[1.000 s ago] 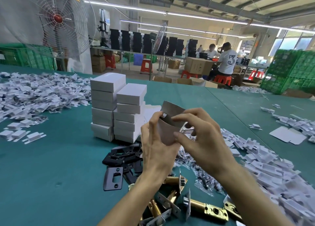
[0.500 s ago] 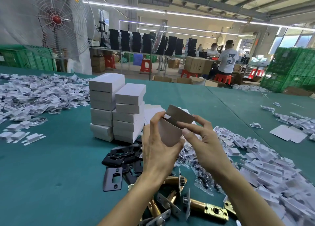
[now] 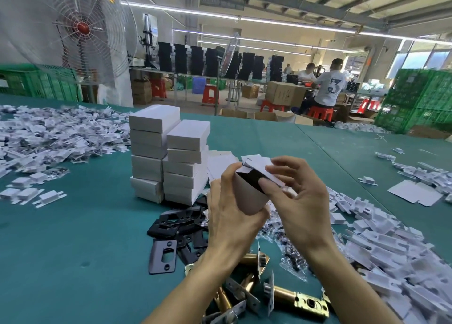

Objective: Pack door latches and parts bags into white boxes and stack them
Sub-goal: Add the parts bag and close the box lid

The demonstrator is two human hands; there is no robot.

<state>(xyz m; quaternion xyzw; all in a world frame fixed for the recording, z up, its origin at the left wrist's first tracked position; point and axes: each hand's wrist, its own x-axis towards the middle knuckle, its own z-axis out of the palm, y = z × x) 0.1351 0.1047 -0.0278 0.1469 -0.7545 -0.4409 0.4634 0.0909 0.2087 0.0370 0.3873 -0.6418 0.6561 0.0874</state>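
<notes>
white box (image 3: 247, 197) | flap (image 3: 256, 163) tipped fwd since earlier | L fingers (image 3: 228, 178) grip body | R fingers (image 3: 281, 163) pinch flap

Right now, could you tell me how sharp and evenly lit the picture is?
Head view: wide-angle distortion bows the ceiling light strips and stretches the fan; the white box between left hand and right hand is sharp; the table is evenly lit.

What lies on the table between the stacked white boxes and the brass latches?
A loose pile of black strike plates lies between the stacked white boxes and the brass latches, as the head view shows.
</notes>
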